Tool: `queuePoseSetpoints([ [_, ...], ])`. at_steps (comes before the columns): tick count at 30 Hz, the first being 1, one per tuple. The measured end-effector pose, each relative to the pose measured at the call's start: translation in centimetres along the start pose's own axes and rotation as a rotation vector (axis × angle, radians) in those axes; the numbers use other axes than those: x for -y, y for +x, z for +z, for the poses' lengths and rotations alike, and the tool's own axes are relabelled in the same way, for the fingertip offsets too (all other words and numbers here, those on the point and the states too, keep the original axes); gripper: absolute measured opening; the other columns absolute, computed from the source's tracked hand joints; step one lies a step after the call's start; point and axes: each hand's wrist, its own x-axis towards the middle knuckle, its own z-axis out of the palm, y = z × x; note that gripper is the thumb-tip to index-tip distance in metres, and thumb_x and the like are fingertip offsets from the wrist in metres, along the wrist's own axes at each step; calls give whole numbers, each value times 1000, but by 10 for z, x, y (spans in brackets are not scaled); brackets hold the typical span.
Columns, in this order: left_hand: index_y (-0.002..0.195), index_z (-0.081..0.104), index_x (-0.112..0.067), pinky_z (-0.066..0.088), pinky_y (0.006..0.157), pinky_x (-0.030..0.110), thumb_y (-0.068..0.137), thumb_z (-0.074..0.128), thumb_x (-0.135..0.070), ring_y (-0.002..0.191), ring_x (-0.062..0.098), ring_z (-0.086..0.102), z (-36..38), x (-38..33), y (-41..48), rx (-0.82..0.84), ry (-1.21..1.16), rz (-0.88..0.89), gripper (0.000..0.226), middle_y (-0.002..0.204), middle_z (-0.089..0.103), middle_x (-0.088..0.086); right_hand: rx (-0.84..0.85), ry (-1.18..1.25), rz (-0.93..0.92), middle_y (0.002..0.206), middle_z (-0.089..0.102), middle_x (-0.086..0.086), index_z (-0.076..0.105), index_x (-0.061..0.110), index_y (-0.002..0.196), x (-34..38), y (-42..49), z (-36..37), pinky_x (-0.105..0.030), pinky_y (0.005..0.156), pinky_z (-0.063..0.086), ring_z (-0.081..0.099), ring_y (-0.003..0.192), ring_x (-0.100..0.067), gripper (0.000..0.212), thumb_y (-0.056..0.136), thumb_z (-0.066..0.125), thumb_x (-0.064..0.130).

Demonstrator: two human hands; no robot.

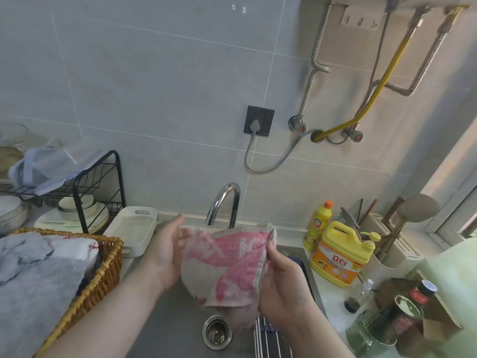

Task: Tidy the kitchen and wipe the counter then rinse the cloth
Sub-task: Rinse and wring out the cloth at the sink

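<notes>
Pink cloth (227,264) stretched over sink (165,329) under faucet (225,202); left hand (167,251) grips its left edge, right hand (281,288) pinches right edge.

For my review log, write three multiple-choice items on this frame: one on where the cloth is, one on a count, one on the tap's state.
1. Where is the pink cloth?
A. in the wicker basket
B. over the sink, held between both hands
C. on the dish rack

2. How many yellow detergent containers stand right of the sink?
A. one
B. two
C. four

3. The faucet is:
A. pouring a steady stream
B. showing no water
C. wrapped in the cloth

Answers:
1 B: the left hand and right hand hold it above the basin.
2 B: a small bottle and a pump jug stand there.
3 B: nothing can be seen falling from the spout.
</notes>
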Motion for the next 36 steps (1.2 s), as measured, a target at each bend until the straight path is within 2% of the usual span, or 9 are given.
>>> queuePoseSetpoints([
  [3, 111, 70, 1, 42, 102, 53, 85, 37, -75, 114, 43, 61, 4, 27, -24, 145, -47, -179, 87, 115, 68, 25, 54, 92, -63, 139, 52, -29, 40, 6, 146, 7, -13, 0, -62, 100, 45, 52, 127, -44, 100, 60, 91, 16],
  [7, 107, 66, -1, 51, 86, 46, 78, 61, -27, 87, 33, 67, 15, 36, -56, 199, -33, -122, 40, 101, 71, 22, 99, 109, -34, 139, 51, -30, 53, -3, 135, 9, -31, -4, -62, 105, 41, 52, 127, -46, 87, 56, 88, 9],
  [11, 111, 62, 11, 44, 102, 56, 74, 61, -3, 107, 44, 63, 24, 17, -76, 130, 15, -3, 40, 114, 65, 33, -19, -2, -19, 131, 57, -31, 53, -4, 131, 9, -53, -8, -57, 106, 41, 57, 121, -45, 64, 69, 61, 8],
  [14, 119, 56, 5, 55, 84, 57, 87, 61, 0, 96, 44, 68, 34, 7, -91, 70, 134, 78, 33, 107, 68, 31, -309, -390, 26, 108, 70, -20, 57, 0, 126, 3, -64, -13, -41, 72, 57, 69, 86, -33, 44, 85, 52, 16],
  [17, 114, 57, 3, 60, 59, 43, 91, 59, 1, 73, 35, 70, 48, 1, -100, 13, 144, 164, 23, 91, 69, 26, -561, -897, -126, 118, 60, -2, 53, 17, 136, -10, -77, -10, -40, 84, 55, 61, 98, -20, 55, 84, 64, 31],
  [23, 88, 59, -1, 53, 49, 32, 93, 53, 3, 48, 26, 63, 78, 2, -123, -65, 198, 253, 8, 62, 62, 18, -141, -1504, -565, 130, 42, 34, 39, 49, 133, -27, -102, 34, -7, 97, 33, 40, 122, 14, 73, 70, 75, 45],
  [27, 95, 60, 0, 48, 44, 27, 91, 58, -2, 54, 25, 59, 74, -1, -130, -119, 444, 321, 5, 75, 63, 17, -245, -1233, -548, 97, 72, 7, 64, 45, 97, -12, -98, 40, -19, 79, 51, 66, 91, -4, 45, 90, 56, 2],
  [33, 64, 50, -14, 33, 52, 26, 81, 54, -9, 57, 24, 45, 74, -35, -147, -254, 943, 429, 18, 64, 50, 8, -151, -1112, -436, 71, 69, -2, 68, 24, 89, 23, -103, 63, -32, 49, 48, 60, 56, -23, 18, 98, 55, 16],
  [36, 62, 49, -11, 37, 61, 32, 81, 56, -7, 68, 27, 48, 81, -50, -149, -296, 779, 500, 20, 70, 50, 10, -134, -974, -369, 88, 71, -10, 67, 16, 93, 32, -93, 76, -37, 73, 56, 67, 76, -20, 17, 98, 52, 10],
])
